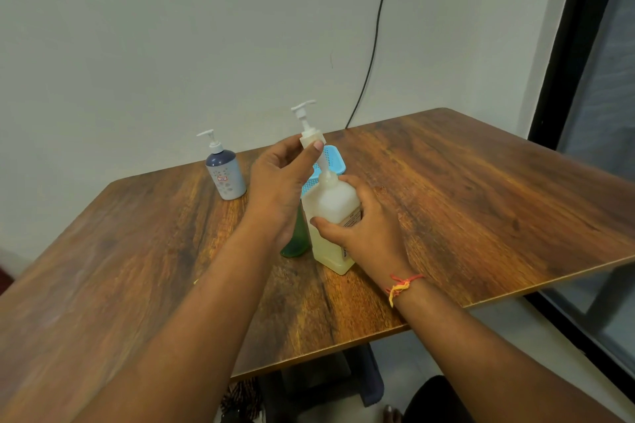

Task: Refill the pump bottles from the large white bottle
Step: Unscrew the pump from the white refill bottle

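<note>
A large white bottle (331, 216) with yellowish liquid in its lower part stands mid-table. My right hand (364, 223) grips its body from the right. My left hand (280, 182) pinches the collar of a white pump head (307, 124), lifted above the bottle's neck, its tube still reaching into the opening. A green bottle (295, 240) stands just left of the white one, mostly hidden behind my left wrist. A grey-blue pump bottle (225, 172) with its white pump on stands further left, near the back edge.
A light blue plastic basket (331, 158) sits right behind the white bottle. The wooden table (464, 203) ends at a front edge close to me and a right edge near a dark window frame (563, 79). A black cable (372, 45) hangs down the wall.
</note>
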Demonstrator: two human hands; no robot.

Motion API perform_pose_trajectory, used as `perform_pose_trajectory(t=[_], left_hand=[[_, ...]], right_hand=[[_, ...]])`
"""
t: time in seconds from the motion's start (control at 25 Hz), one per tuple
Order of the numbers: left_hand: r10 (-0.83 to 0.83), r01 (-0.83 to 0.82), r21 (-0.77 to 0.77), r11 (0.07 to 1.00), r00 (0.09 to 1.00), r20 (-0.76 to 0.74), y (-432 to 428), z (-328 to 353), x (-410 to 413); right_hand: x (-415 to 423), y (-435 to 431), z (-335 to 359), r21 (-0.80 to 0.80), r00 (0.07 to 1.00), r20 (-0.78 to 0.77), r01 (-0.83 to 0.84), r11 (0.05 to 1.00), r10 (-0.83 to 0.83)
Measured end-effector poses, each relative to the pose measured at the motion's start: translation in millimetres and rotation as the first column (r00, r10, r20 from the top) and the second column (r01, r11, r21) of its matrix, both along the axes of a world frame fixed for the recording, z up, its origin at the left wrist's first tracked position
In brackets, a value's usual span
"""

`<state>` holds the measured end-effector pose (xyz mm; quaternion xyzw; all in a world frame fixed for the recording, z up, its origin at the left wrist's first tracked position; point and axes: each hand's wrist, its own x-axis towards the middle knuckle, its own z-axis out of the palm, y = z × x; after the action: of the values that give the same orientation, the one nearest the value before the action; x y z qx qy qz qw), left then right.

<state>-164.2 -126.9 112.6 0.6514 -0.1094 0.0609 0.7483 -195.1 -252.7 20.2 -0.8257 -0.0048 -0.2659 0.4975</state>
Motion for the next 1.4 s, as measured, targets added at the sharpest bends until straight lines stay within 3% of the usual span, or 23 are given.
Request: perform_pose_trajectory(t=[0.32,0.64,1.4], left_hand=[[0.048,-0.061,-0.256,0.965,0.997,-0.058,8,23,0],[0.009,-0.078,-0.511,0.856,0.991,-0.136,30,19,6],[0.162,-0.146,-0.659,0.738,0.986,-0.037,74,48,9]], right_hand=[[0,-1,-1,0.007,1.0,-0.01,-0.016,1.0,0.016],[0,-1,-1,-0.012,1.0,-0.012,-0.003,1.0,0.003],[3,-2,-5,-0.025,1.0,0.002,0.01,1.0,-0.01]])
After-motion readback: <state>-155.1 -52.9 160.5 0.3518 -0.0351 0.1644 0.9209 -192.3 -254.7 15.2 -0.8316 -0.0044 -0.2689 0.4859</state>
